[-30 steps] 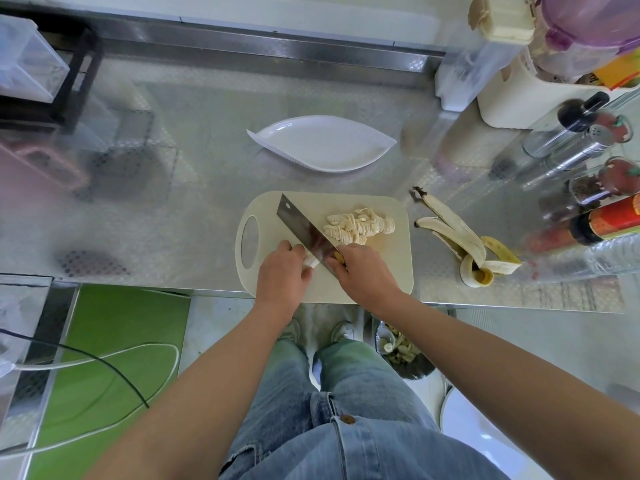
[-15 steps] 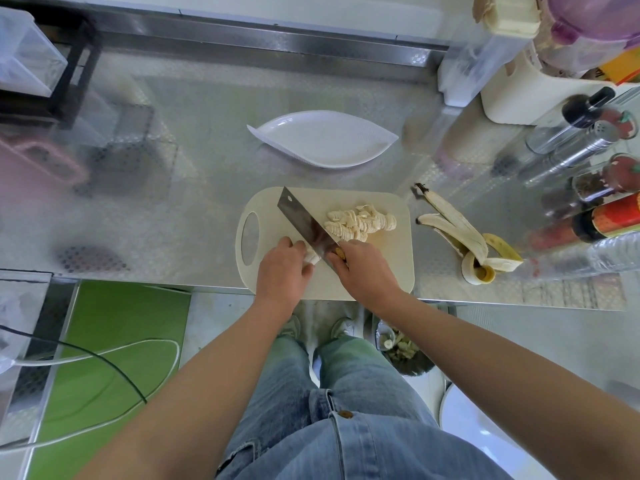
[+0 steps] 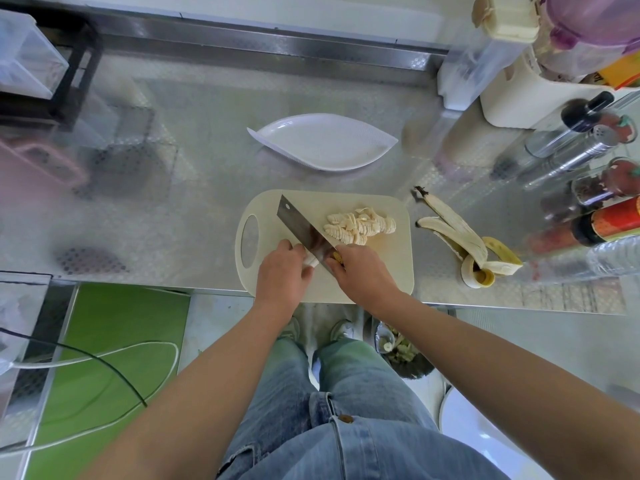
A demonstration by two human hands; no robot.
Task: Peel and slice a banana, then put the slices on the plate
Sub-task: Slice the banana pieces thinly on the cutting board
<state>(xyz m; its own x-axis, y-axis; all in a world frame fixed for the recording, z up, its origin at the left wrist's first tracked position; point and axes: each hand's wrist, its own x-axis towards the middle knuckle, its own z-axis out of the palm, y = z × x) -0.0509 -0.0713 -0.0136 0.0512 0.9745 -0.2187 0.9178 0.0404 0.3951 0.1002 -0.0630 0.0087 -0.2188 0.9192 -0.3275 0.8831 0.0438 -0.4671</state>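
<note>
A beige cutting board (image 3: 384, 275) is laid at the near edge of a stainless steel counter (image 3: 173, 209). On the board, a short unsliced end of peeled banana (image 3: 310, 260) is held down by the left hand (image 3: 282, 275), whose fingers are curled over it, so that only its pale tip is seen beside the blade. A cleaver (image 3: 304, 233) is gripped by the right hand (image 3: 363, 271), the fingers being wrapped round the handle, of which only a small yellowish part is visible. The broad blade is set diagonally across the board, its tip towards the far left corner, and is placed between the banana end and the cut pieces. A loose heap of banana slices (image 3: 360, 225) is gathered on the board just to the right of the blade. Beyond the board, apart from it, a white leaf-shaped plate (image 3: 322, 142) is set on the counter; no slices are seen on it. To the right of the board, the opened banana peel (image 3: 464, 237) is spread on the counter, near a row of seasoning bottles (image 3: 588, 150).
</note>
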